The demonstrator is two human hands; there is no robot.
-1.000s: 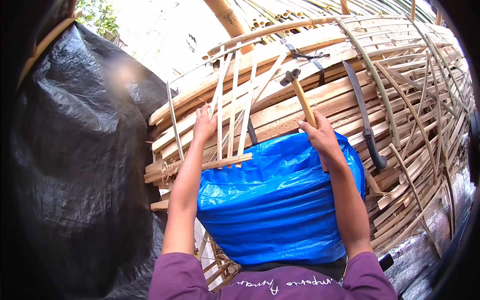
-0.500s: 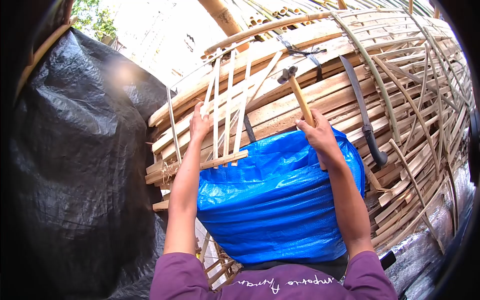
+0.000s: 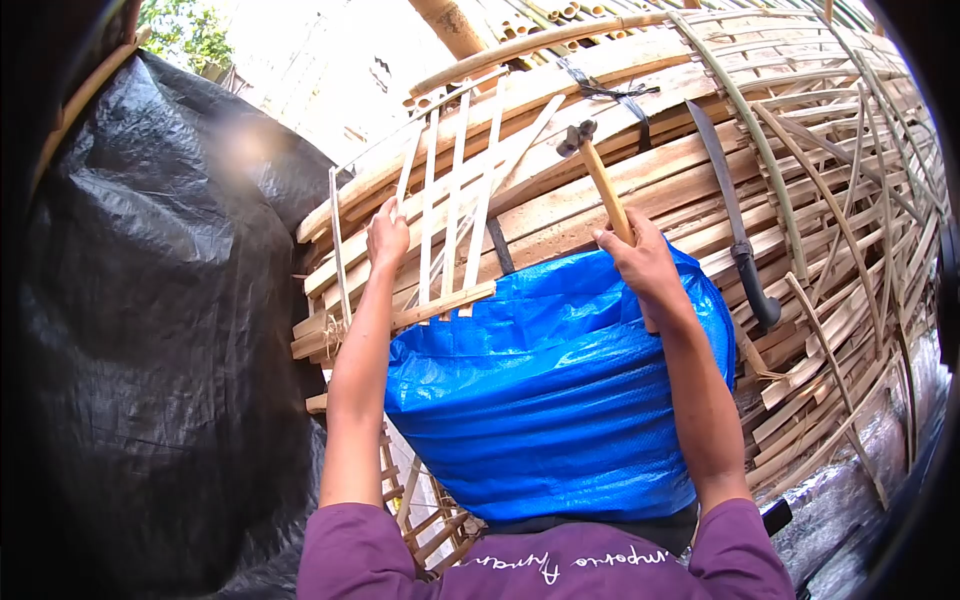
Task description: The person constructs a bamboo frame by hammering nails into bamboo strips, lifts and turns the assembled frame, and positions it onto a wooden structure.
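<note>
My left hand (image 3: 388, 236) is closed around the lower part of a thin bamboo slat (image 3: 408, 165), at the left side of a small lattice. Several upright slats (image 3: 458, 190) of this lattice stand to the right of that hand. Their lower ends meet a wooden crosspiece (image 3: 450, 303), and a thin strip crosses near their tops. In my right hand (image 3: 643, 262) is a hammer (image 3: 604, 185), gripped by its wooden handle with the metal head up and to the left. A blue tarp (image 3: 540, 400) covers my lap below both hands.
Stacked split bamboo (image 3: 600, 205) lies ahead, curving down the right side. A machete (image 3: 722, 180) with a dark handle rests on it, right of the hammer. Black plastic sheeting (image 3: 170, 320) hangs at left. A thick bamboo pole (image 3: 447, 25) stands at the back.
My left hand has shifted slightly left and down, and the lattice has moved a little left with it. My right hand and the hammer hold nearly the same position.
</note>
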